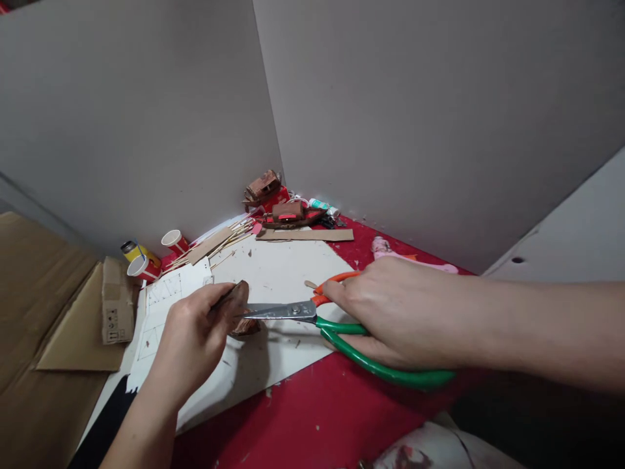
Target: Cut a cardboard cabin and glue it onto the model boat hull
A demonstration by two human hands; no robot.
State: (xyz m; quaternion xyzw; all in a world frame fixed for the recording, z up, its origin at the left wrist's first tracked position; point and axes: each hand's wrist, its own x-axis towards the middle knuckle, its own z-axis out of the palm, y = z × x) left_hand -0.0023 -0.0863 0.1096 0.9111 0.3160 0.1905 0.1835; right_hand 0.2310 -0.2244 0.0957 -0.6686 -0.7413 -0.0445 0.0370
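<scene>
My right hand [410, 309] is closed around the handles of a pair of scissors [295, 311], one handle green and one orange. The blades point left and reach a thin, dark brown piece [239, 294] pinched in my left hand [195, 335]. Whether the blade tips touch that piece or pass behind it, I cannot tell. Just under the blades another brown, rough-looking piece [247, 327] shows, partly hidden by them and my left hand. Below both hands is a white board [278, 267] with small scraps on it.
Two small brown model boats [263, 187] stand in the far corner by the walls. Thin wooden sticks [229, 238] and a cardboard strip [305, 235] lie before them. Paper cups [174, 241], a drawn sheet [163, 293] and cardboard boxes [117, 299] are left; a pink glue gun [383, 247] is right.
</scene>
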